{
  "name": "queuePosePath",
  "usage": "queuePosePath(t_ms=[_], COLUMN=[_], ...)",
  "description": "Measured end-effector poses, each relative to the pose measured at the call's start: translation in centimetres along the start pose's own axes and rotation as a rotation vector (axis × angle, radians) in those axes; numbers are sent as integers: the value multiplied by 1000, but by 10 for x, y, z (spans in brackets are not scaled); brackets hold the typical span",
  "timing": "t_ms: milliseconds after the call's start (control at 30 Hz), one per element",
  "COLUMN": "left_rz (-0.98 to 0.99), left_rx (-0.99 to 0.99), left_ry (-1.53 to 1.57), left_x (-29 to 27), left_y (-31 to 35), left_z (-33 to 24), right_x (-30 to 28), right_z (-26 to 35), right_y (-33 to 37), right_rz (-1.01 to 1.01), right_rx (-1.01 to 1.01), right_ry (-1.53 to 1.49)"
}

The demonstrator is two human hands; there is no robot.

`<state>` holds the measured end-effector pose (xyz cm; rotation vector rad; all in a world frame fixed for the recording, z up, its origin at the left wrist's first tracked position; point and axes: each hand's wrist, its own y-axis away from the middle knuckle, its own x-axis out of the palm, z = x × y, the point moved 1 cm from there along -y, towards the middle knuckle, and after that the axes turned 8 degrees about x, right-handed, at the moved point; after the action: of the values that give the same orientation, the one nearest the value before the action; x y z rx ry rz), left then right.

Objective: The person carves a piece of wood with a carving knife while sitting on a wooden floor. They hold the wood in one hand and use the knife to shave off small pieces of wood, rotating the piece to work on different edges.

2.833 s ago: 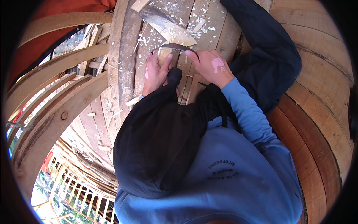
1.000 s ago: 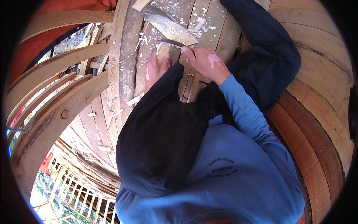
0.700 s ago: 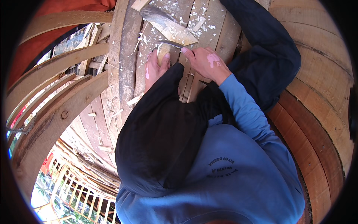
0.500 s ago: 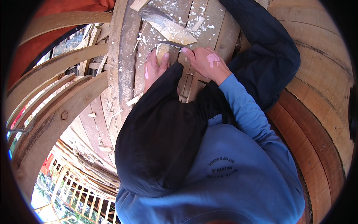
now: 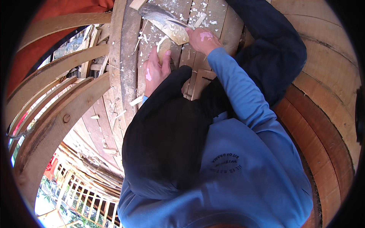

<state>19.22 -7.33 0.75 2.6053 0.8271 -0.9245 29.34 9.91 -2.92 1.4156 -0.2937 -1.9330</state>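
Note:
My left hand (image 5: pixel 155 71) is closed around a small pale piece of wood (image 5: pixel 164 46), which stands up between thumb and fingers with its far end showing. Beyond it and to the right, my right hand (image 5: pixel 205 41) grips a knife; the dark blade (image 5: pixel 177 22) points away to the left, apart from the wood piece. The knife's handle is hidden in my fist. Under the blade lies a flat board (image 5: pixel 175 35), grey at its far end and pale at its near end.
White shavings (image 5: pixel 143 39) are scattered over the plank floor (image 5: pixel 129 57). Curved wooden ribs (image 5: pixel 62 114) rise on the left, and a wall of planks (image 5: pixel 323 72) on the right. My bent, dark-clothed leg (image 5: pixel 277 57) is beside my right arm.
The knife has come off the wood piece and moved away over the board with my right hand. My left hand has tilted the piece slightly and shows more of it.

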Motion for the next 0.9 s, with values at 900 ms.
queuePosePath(t_ms=[900], left_rz=[160], left_rx=[-165], left_ry=[-166], left_x=[-10], left_y=[-6], left_z=[-12], right_x=[-44], right_z=[12], right_y=[89], right_rz=[100], right_rx=[-225], right_ry=[11])
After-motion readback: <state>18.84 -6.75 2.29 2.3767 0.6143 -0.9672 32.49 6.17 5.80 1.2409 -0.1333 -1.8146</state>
